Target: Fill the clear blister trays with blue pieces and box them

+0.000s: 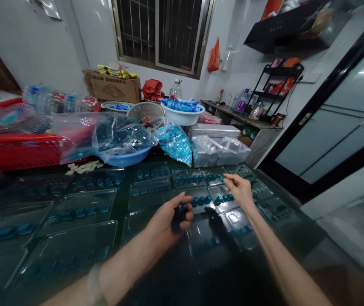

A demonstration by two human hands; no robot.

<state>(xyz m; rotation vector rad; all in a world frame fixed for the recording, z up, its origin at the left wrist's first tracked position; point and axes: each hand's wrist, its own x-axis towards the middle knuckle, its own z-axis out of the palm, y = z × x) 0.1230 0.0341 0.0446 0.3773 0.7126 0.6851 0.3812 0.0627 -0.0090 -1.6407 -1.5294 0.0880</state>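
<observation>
My left hand (172, 214) is curled over the middle of the table, its fingers closed around dark pieces (178, 217) that are mostly in shadow. Just past its fingertips, a row of blue faceted pieces (201, 200) lies in a clear plastic tray (197, 209). My right hand (238, 189) reaches further back, thumb and forefinger pinched at the end of another tray's row of blue pieces (213, 177). A blue piece seems to be at those fingertips, partly hidden. Beneath the right hand is one more row of blue pieces (224, 198).
More clear trays with blue rows (80, 211) cover the dark table. Along its back stand a red basket (25, 148), a blue basin (126, 158), a bag of turquoise pieces (175, 142) and stacked clear plastic packaging (218, 146). A black-framed door (331, 127) is at right.
</observation>
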